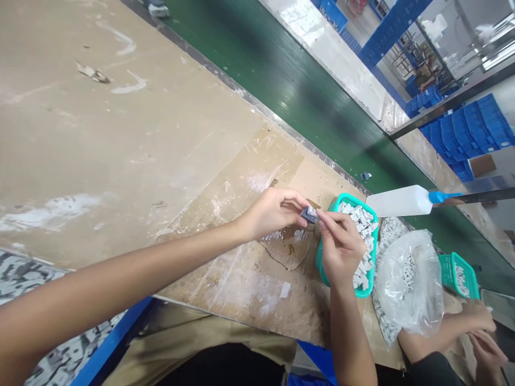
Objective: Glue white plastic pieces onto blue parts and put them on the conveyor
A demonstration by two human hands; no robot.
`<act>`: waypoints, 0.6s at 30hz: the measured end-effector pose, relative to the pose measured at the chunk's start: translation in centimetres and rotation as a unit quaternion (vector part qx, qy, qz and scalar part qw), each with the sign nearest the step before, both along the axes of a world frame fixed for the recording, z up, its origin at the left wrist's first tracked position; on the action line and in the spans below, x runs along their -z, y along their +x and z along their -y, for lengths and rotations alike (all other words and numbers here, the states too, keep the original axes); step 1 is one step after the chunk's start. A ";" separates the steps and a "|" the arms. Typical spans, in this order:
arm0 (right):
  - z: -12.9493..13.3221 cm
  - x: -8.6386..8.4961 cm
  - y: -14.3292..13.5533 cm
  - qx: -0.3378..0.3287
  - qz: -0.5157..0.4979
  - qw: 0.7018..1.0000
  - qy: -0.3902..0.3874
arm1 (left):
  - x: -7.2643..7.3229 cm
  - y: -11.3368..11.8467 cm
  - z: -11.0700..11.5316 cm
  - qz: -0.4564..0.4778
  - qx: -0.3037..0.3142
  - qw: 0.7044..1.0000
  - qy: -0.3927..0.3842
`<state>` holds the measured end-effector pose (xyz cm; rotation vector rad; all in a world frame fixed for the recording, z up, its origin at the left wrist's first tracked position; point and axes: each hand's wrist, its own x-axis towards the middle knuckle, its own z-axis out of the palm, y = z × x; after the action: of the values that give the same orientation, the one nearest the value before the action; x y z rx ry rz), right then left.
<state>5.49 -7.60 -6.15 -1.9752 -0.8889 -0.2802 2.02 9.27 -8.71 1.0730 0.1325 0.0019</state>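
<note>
Between finger and thumb, my left hand (276, 214) pinches a small dark grey part (307, 217) above the worktable. A small white piece (312, 212) lies against the top of that part. My right hand (341, 244) is closed in a pinch at the white piece's right end; its fingertips partly hide it. Directly behind my right hand stands a green plastic basket (372, 284) full of small white pieces (363, 217). Under both hands is a torn, stained scrap of cardboard (287, 249).
A white squeeze bottle (402, 201) with a blue nozzle lies beyond the basket. To the right are a clear plastic bag (410, 284) of pieces, another green basket (446, 268) and a co-worker's hands (478, 316). A green conveyor belt (257, 80) runs along the table's far side.
</note>
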 end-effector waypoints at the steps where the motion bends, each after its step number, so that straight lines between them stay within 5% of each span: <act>1: 0.0 0.1 0.0 -0.003 -0.004 1.000 0.000 | -0.1 -0.1 0.1 -0.006 -0.018 1.000 0.011; 9: 0.0 1.0 0.4 -0.030 -0.043 0.998 -0.017 | -1.4 -0.8 0.9 -0.076 -0.089 0.988 0.098; 14: 0.0 1.4 1.1 -0.041 -0.081 0.991 -0.102 | -2.8 -0.4 1.3 -0.166 -0.117 0.960 0.190; 18: 0.1 0.9 1.4 -0.047 -0.079 0.982 -0.162 | -2.3 0.4 1.3 -0.171 -0.102 0.945 0.260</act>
<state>6.91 -7.65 -7.08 -2.2085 -0.9690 0.0817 2.38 8.00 -6.44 1.5785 0.5819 0.0398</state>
